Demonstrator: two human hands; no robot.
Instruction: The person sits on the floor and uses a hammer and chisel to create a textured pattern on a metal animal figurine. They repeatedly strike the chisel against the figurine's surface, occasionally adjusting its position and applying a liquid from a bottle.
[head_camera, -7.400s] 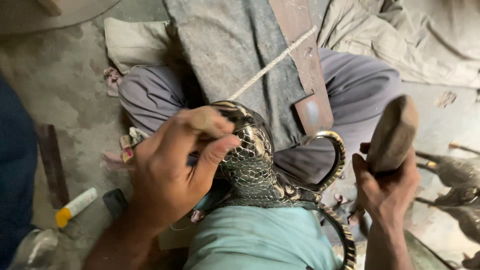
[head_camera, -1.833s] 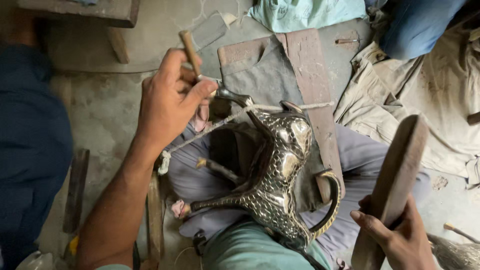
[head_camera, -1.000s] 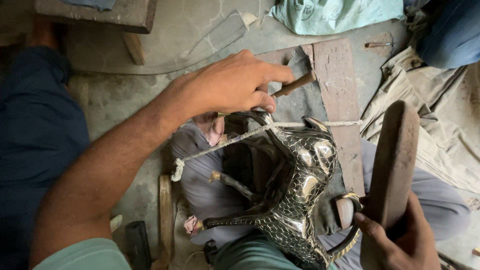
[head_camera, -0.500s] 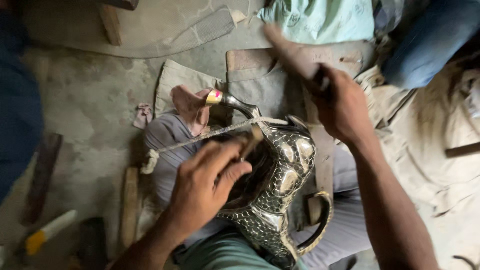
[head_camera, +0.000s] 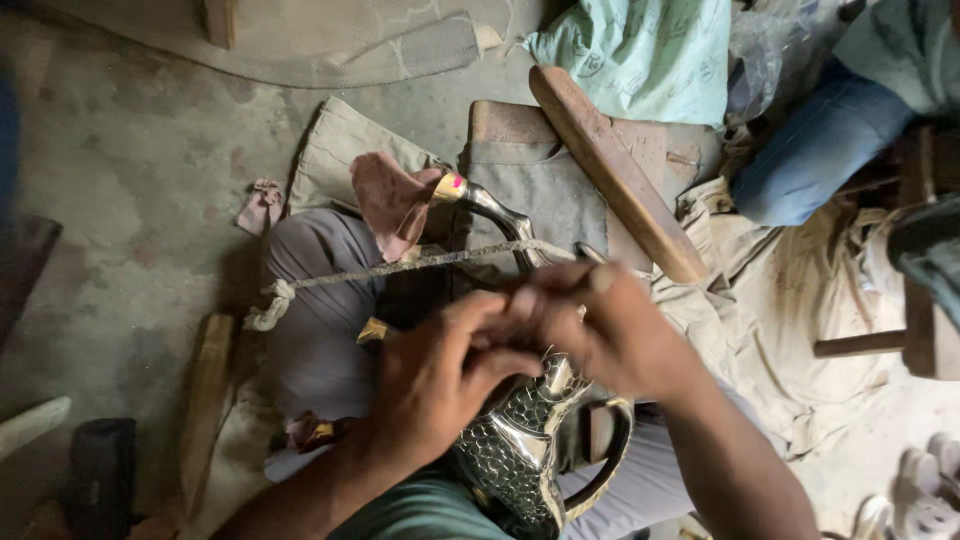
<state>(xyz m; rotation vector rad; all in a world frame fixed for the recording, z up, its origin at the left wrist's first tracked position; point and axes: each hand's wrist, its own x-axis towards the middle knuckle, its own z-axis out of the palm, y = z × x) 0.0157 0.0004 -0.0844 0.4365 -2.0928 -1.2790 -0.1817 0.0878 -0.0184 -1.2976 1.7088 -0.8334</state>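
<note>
I have the metal ewer (head_camera: 515, 455) lying across my lap, and I will place everything else from it. Its embossed, scale-patterned silver body sits low between my thighs, its curved handle (head_camera: 608, 470) loops out on the side toward my right arm, and its long spout (head_camera: 497, 212) rises away from me toward a brass-coloured tip.

My left hand (head_camera: 440, 385) is curled over the upper shoulder of the ewer, fingers bent and pressing down on it. My right hand (head_camera: 600, 325) meets it just above, fingers pinched narrow around something small at the neck; what exactly they pinch is hidden between the two hands, so I cannot tell.

A taut rope (head_camera: 400, 268) crosses just beyond the ewer's neck, ending in a knot (head_camera: 268, 303) off to the left of it. A pinkish rag (head_camera: 392, 200) lies against the spout tip. Past the spout, on the folded grey cloth (head_camera: 545, 190), rests a long wooden mallet (head_camera: 612, 170), well apart from my hands.

By my judgement this ewer is solid and fairly heavy, rigid sheet metal that will not give under grip. The polished relief looks slippery where smooth, though the scales offer some bite. The spout and handle look like the thinner, more bendable parts, so the safest hold is around the broad body or the shoulder, braced against my legs, rather than by the spout.
</note>
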